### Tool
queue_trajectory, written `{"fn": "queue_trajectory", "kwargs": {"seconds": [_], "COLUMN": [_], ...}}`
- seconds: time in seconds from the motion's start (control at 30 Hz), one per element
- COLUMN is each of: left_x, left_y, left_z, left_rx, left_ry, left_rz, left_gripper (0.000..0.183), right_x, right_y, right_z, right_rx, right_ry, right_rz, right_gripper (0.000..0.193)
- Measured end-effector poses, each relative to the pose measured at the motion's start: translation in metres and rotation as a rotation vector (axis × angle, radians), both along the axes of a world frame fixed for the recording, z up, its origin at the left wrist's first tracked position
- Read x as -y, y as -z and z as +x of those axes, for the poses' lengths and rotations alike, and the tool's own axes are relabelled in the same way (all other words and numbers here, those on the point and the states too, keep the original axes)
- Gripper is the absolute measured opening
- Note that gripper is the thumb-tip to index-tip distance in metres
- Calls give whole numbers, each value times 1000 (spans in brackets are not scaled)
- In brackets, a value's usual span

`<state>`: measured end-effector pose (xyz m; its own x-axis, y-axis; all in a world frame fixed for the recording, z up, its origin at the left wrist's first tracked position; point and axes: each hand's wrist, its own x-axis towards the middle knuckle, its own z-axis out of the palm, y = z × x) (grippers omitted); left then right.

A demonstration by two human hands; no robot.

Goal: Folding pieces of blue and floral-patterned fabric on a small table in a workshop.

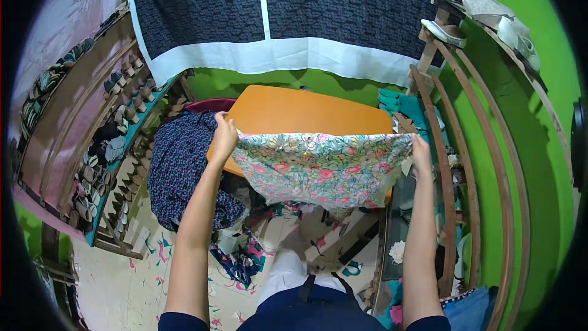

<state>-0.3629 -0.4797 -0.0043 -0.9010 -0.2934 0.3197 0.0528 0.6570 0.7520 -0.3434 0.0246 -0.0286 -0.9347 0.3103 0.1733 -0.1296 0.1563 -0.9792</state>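
Note:
A floral cloth (318, 168), pale with pink and green flowers, hangs stretched between my two hands. My left hand (225, 140) is closed on its upper left corner, and my right hand (420, 154) pinches the upper right corner. The top edge runs nearly straight while the lower edge sags in front of me. Behind the cloth is an orange tabletop (306, 107), its near part covered by the fabric. Just left of my left hand bulges a large bundle of dark patterned fabric (184, 165).
Wooden racks with shoes (125, 113) line the left. On the right, slatted wooden rails (484, 141) stand by the green wall, with pale shoes (447, 32) on top. Fabric scraps (162, 251) litter the tiled floor. A dark curtain (343, 6) hangs at the back.

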Motion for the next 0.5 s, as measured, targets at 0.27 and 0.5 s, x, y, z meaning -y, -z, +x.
{"fn": "queue_trajectory", "kwargs": {"seconds": [0.27, 0.5], "left_x": [12, 11], "left_y": [10, -13], "left_z": [-105, -222], "left_rx": [272, 181], "left_ry": [240, 271], "left_rz": [876, 922], "left_gripper": [35, 29], "right_x": [11, 12], "right_y": [41, 18], "right_z": [-100, -221], "right_rx": [-75, -82], "right_ry": [-60, -28], "right_rz": [-195, -213], "right_gripper": [17, 16]}}
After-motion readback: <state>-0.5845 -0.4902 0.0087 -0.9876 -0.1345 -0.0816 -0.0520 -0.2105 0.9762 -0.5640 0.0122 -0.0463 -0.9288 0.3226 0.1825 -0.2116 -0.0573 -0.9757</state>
